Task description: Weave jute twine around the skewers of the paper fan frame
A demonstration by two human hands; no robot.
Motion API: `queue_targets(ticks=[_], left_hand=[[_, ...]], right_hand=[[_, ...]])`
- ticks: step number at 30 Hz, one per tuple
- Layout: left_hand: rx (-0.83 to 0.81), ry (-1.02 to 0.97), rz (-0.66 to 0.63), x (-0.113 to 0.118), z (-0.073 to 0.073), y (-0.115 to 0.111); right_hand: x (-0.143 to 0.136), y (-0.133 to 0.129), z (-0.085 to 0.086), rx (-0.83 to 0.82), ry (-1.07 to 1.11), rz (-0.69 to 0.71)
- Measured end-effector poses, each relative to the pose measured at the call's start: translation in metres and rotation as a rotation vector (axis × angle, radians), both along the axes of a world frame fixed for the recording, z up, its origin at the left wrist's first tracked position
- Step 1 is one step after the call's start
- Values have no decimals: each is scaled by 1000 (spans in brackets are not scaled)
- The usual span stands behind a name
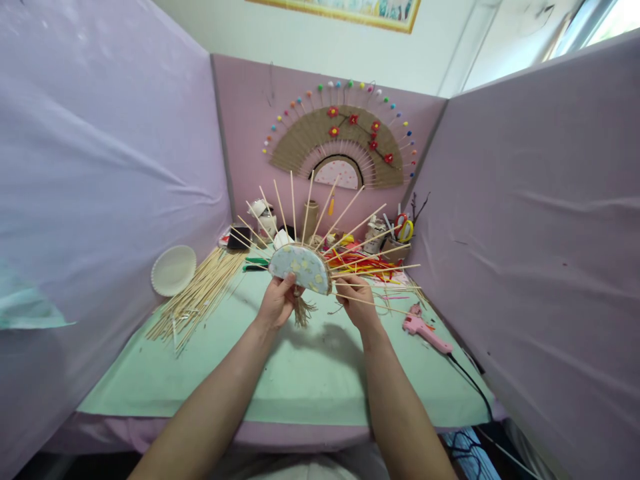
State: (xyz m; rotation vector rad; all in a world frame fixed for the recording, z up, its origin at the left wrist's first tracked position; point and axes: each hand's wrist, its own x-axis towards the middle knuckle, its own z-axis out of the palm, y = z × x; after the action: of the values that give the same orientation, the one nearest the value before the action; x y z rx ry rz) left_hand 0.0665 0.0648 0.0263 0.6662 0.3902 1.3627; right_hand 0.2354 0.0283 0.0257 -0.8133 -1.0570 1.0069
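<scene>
Above the green worktop [310,390], the left hand [280,301] has its grip closed on the half-round piece [300,268] with sticks spreading out from it. The right hand [356,301] pinches near its right corner, fingers almost closed; what exactly they hold, I cannot tell.

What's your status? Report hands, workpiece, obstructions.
Left hand gripping half-round piece. Right hand at its right end, exact grip unclear. Sticks fanned from curved edge. Glue gun off to the right, not blocking.

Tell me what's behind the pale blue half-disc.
Beyond the half-disc, a brown tube and red and yellow strips show between the sticks; whatever sits directly behind its face is covered.
</scene>
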Motion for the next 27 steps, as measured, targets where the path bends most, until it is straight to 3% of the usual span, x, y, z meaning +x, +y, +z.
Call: queue_targets(ticks=[5, 14, 27], left_hand=[[9, -26, 24, -5, 2, 4], [-4, -77, 62, -18, 8, 11], [-20, 24, 140, -16, 9, 9]], right_hand=[[5, -1, -4, 4, -55, 30], [22, -4, 1, 25, 51, 68], [61, -19, 11, 157, 218, -22]])
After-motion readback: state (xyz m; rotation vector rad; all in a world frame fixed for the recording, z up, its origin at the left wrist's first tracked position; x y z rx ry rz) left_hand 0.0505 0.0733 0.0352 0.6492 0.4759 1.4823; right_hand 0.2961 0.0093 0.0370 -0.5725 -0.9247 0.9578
